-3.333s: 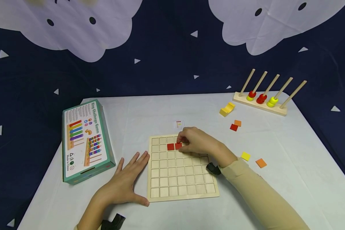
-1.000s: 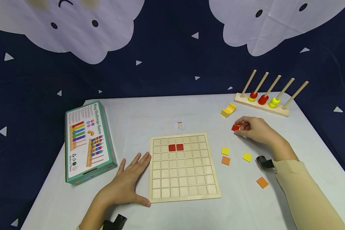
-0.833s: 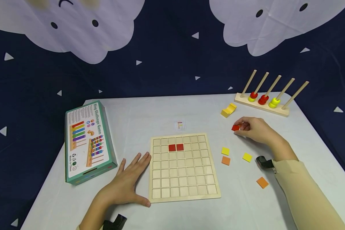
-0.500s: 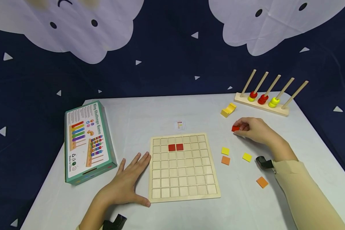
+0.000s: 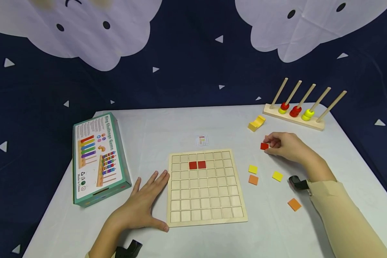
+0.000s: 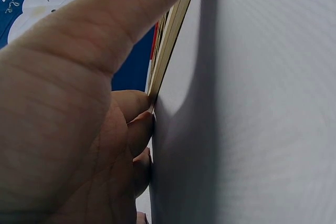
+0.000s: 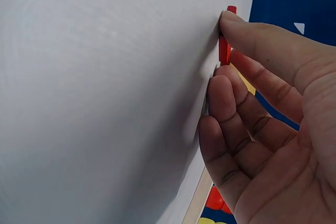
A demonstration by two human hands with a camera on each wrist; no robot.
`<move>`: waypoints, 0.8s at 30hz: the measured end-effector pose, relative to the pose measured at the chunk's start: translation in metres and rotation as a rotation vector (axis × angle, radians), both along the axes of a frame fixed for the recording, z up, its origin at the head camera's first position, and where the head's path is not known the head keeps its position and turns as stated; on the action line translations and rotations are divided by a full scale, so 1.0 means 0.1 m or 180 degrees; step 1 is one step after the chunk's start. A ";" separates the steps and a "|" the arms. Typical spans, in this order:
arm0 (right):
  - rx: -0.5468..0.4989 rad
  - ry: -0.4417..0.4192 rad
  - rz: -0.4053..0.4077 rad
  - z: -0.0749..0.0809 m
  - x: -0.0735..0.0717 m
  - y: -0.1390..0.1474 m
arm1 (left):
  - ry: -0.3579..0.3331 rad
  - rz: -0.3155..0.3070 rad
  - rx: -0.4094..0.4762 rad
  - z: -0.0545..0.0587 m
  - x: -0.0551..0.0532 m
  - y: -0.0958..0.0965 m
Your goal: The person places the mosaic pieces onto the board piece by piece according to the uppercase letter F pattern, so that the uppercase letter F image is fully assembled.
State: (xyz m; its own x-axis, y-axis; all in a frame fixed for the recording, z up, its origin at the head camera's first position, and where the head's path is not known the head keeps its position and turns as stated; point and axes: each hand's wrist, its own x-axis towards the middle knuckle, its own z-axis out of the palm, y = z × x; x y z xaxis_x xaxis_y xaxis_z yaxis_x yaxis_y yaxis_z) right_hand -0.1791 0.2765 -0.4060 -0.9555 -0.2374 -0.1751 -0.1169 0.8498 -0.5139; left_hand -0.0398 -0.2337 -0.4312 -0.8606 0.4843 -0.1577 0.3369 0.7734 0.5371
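My right hand (image 5: 285,146) pinches a small red square tile (image 5: 264,146) between thumb and fingertips, low over the table to the right of the board. The right wrist view shows the same red tile (image 7: 225,50) on edge under the thumb, with the other fingers curled close to the tabletop. A wooden grid board (image 5: 209,224) lies in the middle, with two red tiles (image 5: 197,165) side by side in its second row. My left hand (image 5: 138,206) rests with spread fingers along the board's left edge, thumb at the near left corner.
Yellow tiles (image 5: 277,176) and orange tiles (image 5: 294,204) lie right of the board. A small printed card (image 5: 202,140) lies behind it. Farther back are a yellow curved block (image 5: 256,123) and a peg stand (image 5: 293,120) with rings. A green game box (image 5: 98,157) stands left.
My right hand has gone from the board to the loose red tile on the right, and within the last second it has drawn that tile slightly nearer. The left hand stays put.
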 end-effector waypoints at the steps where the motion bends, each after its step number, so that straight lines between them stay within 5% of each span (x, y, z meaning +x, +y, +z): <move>1: 0.0002 -0.0001 -0.0002 0.00 0.00 0.00 | 0.0004 -0.0002 0.0003 0.00 0.00 0.00; 24: -0.0077 0.0033 0.0065 0.08 0.01 -0.10 | 0.0026 -0.0019 -0.0001 -0.01 0.00 -0.01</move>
State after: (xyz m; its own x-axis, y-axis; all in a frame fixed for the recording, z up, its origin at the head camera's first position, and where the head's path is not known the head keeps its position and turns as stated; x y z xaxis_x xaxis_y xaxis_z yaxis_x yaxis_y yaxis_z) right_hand -0.1785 0.2667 -0.3977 -0.9521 -0.2608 -0.1593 -0.1395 0.8346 -0.5329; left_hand -0.0403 -0.2343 -0.4318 -0.8589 0.4895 -0.1507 0.3459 0.7715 0.5340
